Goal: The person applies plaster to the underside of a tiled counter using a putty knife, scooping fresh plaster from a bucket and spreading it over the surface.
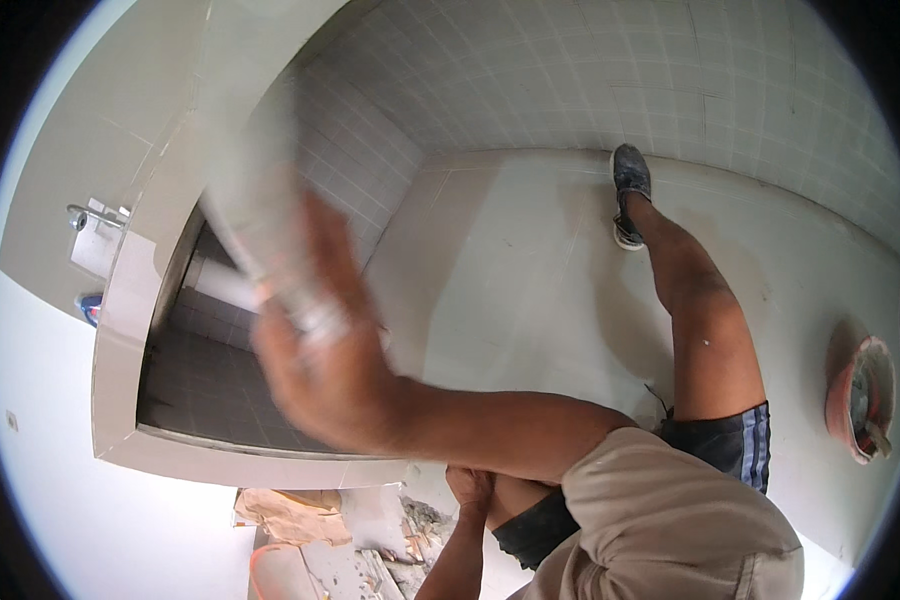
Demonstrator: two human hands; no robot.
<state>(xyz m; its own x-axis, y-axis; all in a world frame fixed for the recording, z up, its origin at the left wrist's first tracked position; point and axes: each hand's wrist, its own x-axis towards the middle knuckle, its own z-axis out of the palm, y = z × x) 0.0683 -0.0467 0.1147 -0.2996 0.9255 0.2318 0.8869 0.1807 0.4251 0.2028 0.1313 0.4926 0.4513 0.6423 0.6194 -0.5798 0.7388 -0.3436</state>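
Observation:
My right hand [325,350] is raised across the middle left of the view, blurred by motion, its fingers wrapped round a long pale tool [255,190]. The tool is smeared, so its exact shape is unclear; it reaches up in front of the tiled recess [220,390]. Lower down, my left hand [470,485] rests on my bent left knee [515,500] with its fingers curled against it. My right leg [710,340] stretches out over the pale floor [510,280] toward the tiled wall [670,80].
A red bucket [840,400] with a tool in it stands at the right. At the left are a metal tap [85,217], a raised tiled border [120,370] and a white pipe [225,280] in the recess. Brown paper [290,510] and rubble [420,530] lie at the bottom.

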